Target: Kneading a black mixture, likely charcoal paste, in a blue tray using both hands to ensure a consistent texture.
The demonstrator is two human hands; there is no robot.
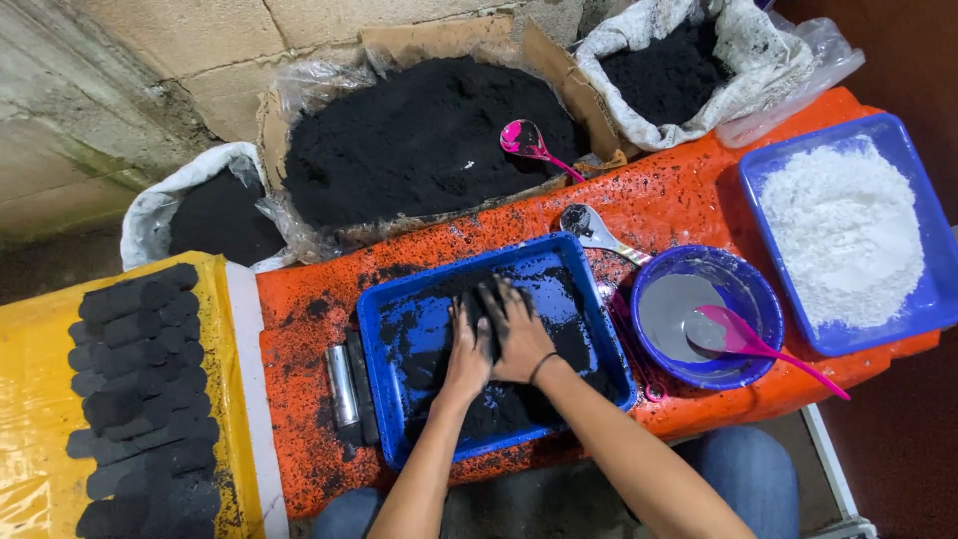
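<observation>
both hands pressed into black powder in the blue tray

down at the near edge, the person's knees in blue trousers (748, 474) show below the orange worktop (689, 200). just beyond them sits the blue tray (389, 329), the landmark for everything else. inside the tray, the left hand (469, 344) and the right hand (519, 334) lie side by side, touching, palms down on a mound of black powder (499, 404). the fingers of both hands are spread flat and coated in the powder, gripping nothing; a dark band circles the right wrist.

just left of the tray, a metal tube (341, 384) lies on the worktop beside a dark bar. further left of the tray, rows of black briquettes (140, 389) rest on a yellow surface (30, 399).

right of the tray stands a blue bowl (748, 289) of grey paste with a pink spoon (758, 344) in it, and a metal spoon (589, 228) lies between tray and bowl. well right of the tray, a second blue tray (923, 304) holds white powder (843, 230).

behind the tray, a lined cardboard box (271, 115) holds a big heap of black powder with a pink scoop (529, 142) resting on it. white sacks (743, 50) of the same powder stand behind the tray, to either side of the box.
</observation>
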